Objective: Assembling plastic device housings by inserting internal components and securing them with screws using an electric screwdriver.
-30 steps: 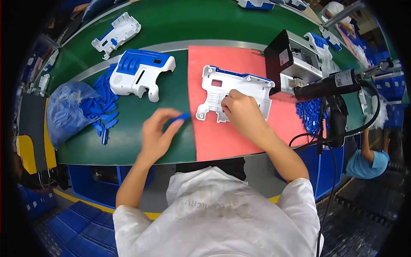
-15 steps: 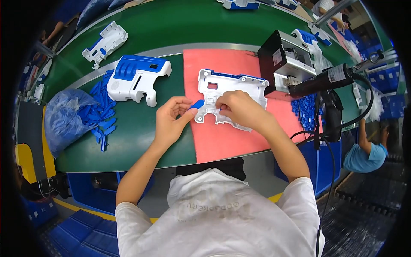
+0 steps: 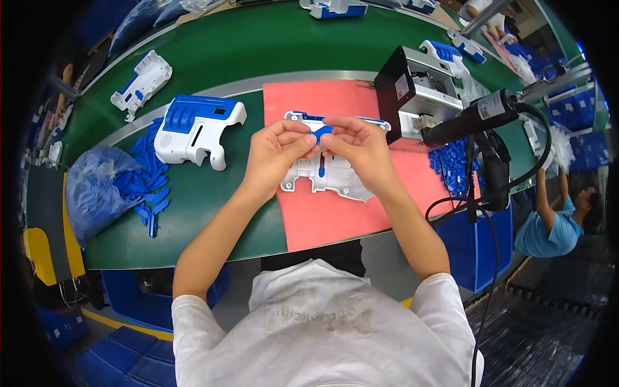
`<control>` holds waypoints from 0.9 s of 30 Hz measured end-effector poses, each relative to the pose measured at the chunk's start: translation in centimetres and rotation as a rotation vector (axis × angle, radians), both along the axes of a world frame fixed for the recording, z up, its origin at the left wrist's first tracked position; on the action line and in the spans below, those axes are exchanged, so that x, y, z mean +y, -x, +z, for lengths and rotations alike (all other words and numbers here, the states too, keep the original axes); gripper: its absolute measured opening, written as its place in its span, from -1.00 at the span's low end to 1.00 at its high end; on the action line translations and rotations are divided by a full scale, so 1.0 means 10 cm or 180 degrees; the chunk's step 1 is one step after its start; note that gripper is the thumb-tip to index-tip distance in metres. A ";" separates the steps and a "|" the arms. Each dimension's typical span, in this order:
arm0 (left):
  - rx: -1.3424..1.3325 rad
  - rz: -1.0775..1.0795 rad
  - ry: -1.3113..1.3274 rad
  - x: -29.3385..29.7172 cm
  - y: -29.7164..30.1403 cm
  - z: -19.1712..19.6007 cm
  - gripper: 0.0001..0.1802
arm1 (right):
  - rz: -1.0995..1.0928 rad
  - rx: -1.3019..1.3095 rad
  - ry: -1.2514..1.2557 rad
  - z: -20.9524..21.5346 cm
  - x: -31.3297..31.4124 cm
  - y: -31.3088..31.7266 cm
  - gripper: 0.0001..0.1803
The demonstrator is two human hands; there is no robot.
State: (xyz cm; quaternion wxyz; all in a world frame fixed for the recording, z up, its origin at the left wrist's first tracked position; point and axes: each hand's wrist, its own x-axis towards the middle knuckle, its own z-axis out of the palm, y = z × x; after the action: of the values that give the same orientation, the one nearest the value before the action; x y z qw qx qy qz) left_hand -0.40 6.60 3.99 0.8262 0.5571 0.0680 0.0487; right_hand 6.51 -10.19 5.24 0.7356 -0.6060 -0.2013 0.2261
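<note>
While both of our hands meet above the salmon-pink rectangular mat [image 3: 335,213], our left hand [image 3: 274,155] and right hand [image 3: 358,151] pinch a small blue plastic clip [image 3: 320,132] between thumbs and forefingers, the fingers [image 3: 298,126] closed on it from either side. We hold the clip just over the white plastic housing shell [image 3: 322,177], which lies flat on the mat with a blue slot piece down its middle. To our left on the green table [image 3: 213,206] rests a blue-and-white assembled plastic casing [image 3: 193,129], and beyond it a heap of loose blue plastic clips [image 3: 145,187] beside a crumpled blue plastic bag [image 3: 97,190]. To our right stands a black and grey box-shaped machine [image 3: 416,97], near a black electric screwdriver [image 3: 474,116] hanging on its cable.
</note>
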 end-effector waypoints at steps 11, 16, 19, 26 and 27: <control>-0.2305 -0.0735 -0.4276 0.29 0.11 -0.10 -0.43 | 0.0440 -0.0827 0.1695 -0.22 -0.13 -0.11 -0.77; -0.2423 -0.0880 -0.4534 0.25 0.10 -0.21 -0.42 | 0.0270 -0.1021 0.1923 -0.19 -0.12 -0.08 -0.79; -0.2320 -0.0841 -0.4464 0.26 0.12 -0.27 -0.45 | -0.0157 -0.1702 0.1826 -0.13 -0.13 0.03 -0.78; -0.2533 -0.0717 -0.4637 0.18 0.06 -0.24 -0.50 | -0.4199 -0.3590 0.0109 0.11 -0.73 -0.03 -0.40; -0.2473 -0.0824 -0.4611 0.18 0.06 -0.25 -0.51 | -0.3812 -0.3175 0.0178 0.15 -0.74 -0.11 -0.36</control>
State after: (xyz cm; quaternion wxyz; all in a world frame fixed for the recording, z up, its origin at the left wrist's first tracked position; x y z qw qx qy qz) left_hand -1.00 8.42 1.52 0.2270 0.8978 -0.3349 0.1738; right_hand 7.63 -17.60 6.69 0.5393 -0.6598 -0.1410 -0.5039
